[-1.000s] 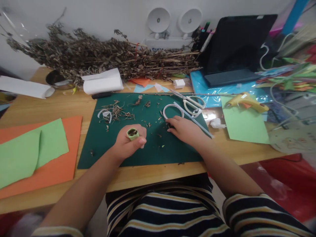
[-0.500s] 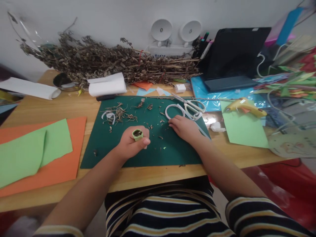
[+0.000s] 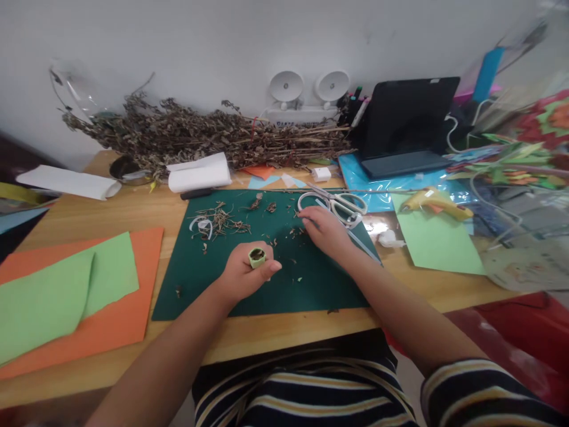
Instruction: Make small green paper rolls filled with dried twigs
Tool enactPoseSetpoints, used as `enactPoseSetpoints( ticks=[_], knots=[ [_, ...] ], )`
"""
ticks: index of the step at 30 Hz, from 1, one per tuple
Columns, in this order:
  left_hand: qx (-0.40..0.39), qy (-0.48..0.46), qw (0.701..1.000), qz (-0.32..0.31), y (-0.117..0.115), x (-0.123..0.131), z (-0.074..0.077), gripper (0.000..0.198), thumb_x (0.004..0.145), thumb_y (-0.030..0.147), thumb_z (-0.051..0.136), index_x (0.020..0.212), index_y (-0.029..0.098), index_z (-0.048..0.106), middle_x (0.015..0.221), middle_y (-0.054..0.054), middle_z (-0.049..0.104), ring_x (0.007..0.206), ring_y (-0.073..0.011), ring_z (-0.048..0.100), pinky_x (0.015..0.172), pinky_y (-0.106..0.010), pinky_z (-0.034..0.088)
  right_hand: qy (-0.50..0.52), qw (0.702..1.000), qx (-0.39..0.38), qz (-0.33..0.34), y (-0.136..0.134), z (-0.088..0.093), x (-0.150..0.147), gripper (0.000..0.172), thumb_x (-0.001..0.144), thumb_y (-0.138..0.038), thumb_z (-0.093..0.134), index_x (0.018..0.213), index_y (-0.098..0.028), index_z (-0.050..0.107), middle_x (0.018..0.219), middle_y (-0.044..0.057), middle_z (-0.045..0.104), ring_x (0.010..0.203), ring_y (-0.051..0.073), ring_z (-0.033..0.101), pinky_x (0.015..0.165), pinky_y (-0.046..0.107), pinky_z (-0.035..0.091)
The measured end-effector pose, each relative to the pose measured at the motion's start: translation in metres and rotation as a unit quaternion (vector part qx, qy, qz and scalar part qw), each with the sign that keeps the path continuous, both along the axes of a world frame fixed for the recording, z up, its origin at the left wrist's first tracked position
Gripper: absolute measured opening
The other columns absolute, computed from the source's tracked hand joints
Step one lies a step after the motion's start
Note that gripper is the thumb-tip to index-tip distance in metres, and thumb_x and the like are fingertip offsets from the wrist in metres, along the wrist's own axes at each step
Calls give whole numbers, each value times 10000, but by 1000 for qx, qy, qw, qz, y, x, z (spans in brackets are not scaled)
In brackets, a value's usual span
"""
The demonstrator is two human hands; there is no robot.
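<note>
Green tube [image 3: 256,261] is gripped mouth-up in left hand [image 3: 244,271], above mat [image 3: 267,302]; dark stuff is seen inside. Right hand [image 3: 328,234] is held low over mat, by dry bits [image 3: 299,231] and white ring [image 3: 299,202]; fingers bent, can't tell if anything is pinched. Step in hand: probably bit-picking. Next move likely calls for a fine pinch, tube kept mouth-up. Scissors [image 3: 352,201] are laid at mat's far edge. Mat is set on wood table [image 3: 351,320]; dried plants [image 3: 204,133] are heaped along pale wall [image 3: 200,47], tablet [image 3: 409,118] propped to the right.
</note>
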State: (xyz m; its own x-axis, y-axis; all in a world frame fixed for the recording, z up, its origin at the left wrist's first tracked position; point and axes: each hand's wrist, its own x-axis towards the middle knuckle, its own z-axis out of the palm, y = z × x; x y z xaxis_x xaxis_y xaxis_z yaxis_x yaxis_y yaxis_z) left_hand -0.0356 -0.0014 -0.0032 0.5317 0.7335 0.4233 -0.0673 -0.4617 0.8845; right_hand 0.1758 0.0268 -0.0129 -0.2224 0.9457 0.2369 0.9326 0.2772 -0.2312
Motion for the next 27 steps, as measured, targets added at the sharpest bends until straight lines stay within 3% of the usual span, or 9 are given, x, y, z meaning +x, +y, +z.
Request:
enactPoseSetpoints(
  ticks=[2, 5, 8, 12, 16, 19, 21, 24, 27],
  knots=[
    [3, 2, 1000, 0, 0, 0, 0, 322, 760, 383, 485, 538, 160, 414, 451, 17, 450, 445, -82, 397, 448, -223, 302, -17, 1000, -8, -5, 18, 6, 1, 376, 852, -218, 221, 1106, -109, 475, 1134, 113, 524, 1077, 161, 452, 939, 329, 329],
    [4, 12, 1000, 3, -1, 1, 2, 323, 758, 381, 486, 537, 158, 414, 458, 16, 451, 447, -80, 391, 452, -221, 299, -59, 997, -44, 19, 46, 6, -4, 434, 814, -318, 348, 1190, -113, 416, 1262, 141, 421, 1171, 247, 367, 962, 444, 278],
    [15, 23, 1000, 12, -2, 2, 5, 351, 764, 395, 468, 515, 157, 398, 447, 18, 431, 440, -77, 370, 446, -219, 286, -99, 990, -87, 53, 54, -2, -11, 502, 777, -422, 402, 1192, -140, 431, 1278, 148, 403, 1196, 289, 334, 963, 516, 235],
    [58, 27, 998, 5, -3, 3, 9, 377, 759, 408, 468, 492, 156, 385, 442, 24, 406, 436, -74, 366, 450, -216, 289, -130, 979, -96, 123, 22, -9, -10, 574, 781, -458, 377, 1244, -118, 368, 1325, 150, 318, 1243, 268, 251, 1010, 506, 141],
    [75, 52, 996, 6, -2, 3, 8, 411, 733, 476, 470, 490, 160, 368, 450, 30, 384, 445, -78, 370, 456, -214, 300, -121, 962, -111, 220, -20, -8, 6, 622, 798, -489, 318, 1280, -96, 303, 1340, 160, 277, 1250, 263, 228, 1001, 501, 203],
    [67, 60, 996, 27, 0, 2, 7, 436, 725, 524, 444, 495, 164, 358, 460, 32, 378, 445, -78, 362, 452, -213, 297, -45, 946, -148, 286, -31, -2, 15, 605, 824, -487, 238, 1305, -119, 252, 1353, 126, 263, 1255, 215, 228, 1011, 446, 238],
    [64, 61, 995, 35, 0, 1, 6, 436, 719, 528, 451, 498, 164, 358, 464, 32, 383, 444, -76, 359, 450, -210, 294, 19, 954, -144, 261, -21, 4, 17, 582, 834, -477, 202, 1303, -137, 258, 1358, 99, 265, 1256, 188, 231, 1022, 405, 241],
    [69, 61, 995, 36, 0, 1, 7, 428, 726, 511, 455, 497, 164, 353, 463, 33, 383, 443, -74, 360, 447, -206, 290, 68, 981, -130, 125, 16, 10, 10, 538, 848, -433, 163, 1290, -152, 289, 1350, 73, 297, 1242, 160, 269, 1031, 365, 236],
    [93, 62, 993, 23, -1, 1, 8, 430, 732, 502, 452, 489, 163, 351, 452, 33, 373, 441, -76, 360, 446, -208, 290, 56, 985, -130, 95, 55, 5, -7, 498, 845, -399, 225, 1275, -167, 321, 1328, 84, 339, 1232, 182, 291, 1033, 400, 222]
  ],
)
